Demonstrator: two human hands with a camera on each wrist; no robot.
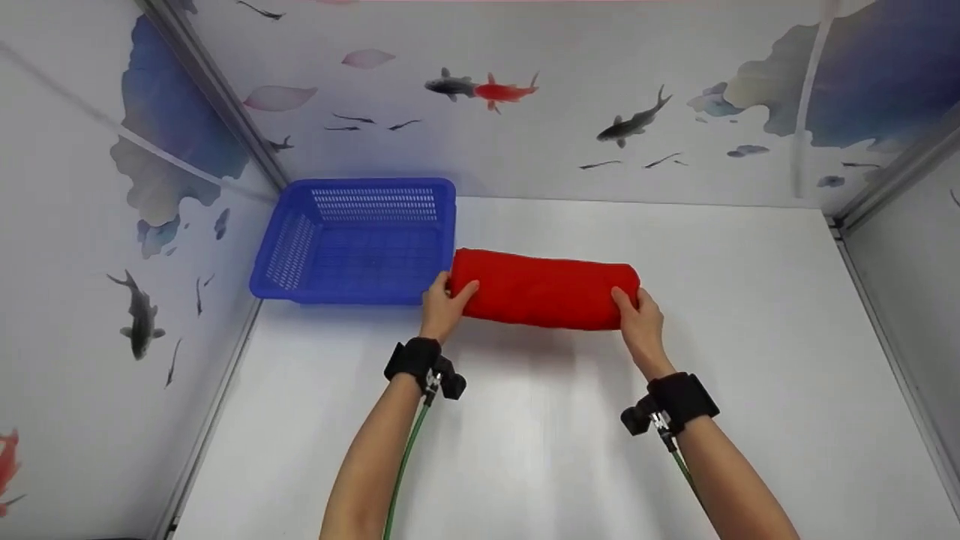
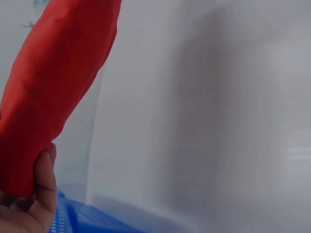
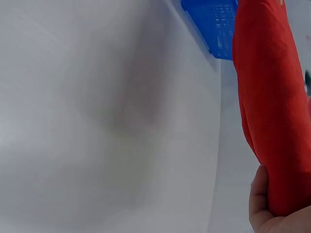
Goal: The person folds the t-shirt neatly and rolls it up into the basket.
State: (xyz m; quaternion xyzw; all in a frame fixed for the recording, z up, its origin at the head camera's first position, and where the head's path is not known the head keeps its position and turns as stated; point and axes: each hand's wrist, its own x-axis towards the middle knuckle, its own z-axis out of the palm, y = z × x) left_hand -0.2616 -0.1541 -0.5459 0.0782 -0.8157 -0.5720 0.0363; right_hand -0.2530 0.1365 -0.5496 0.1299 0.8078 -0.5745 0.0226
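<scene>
A folded or rolled red cloth [image 1: 546, 291] is held up off the white table, stretched sideways between both hands. At its left end the left hand [image 1: 442, 306] grips it, thumb on the near face. The right hand [image 1: 640, 321] pinches the opposite end in the same way. In the left wrist view the red cloth [image 2: 53, 73] looks thick and soft, with fingers curled round its lower end. The right wrist view shows the cloth [image 3: 272, 97] hanging clear of the surface. Just left of the cloth stands a blue plastic basket [image 1: 352, 294] with nothing visible inside.
The white table [image 1: 540, 450] is bounded by a back wall [image 1: 525, 150] and a left wall [image 1: 60, 225], both printed with fish. Another wall [image 1: 922, 225] borders the right side. Black straps with small cameras and green cables sit on both wrists.
</scene>
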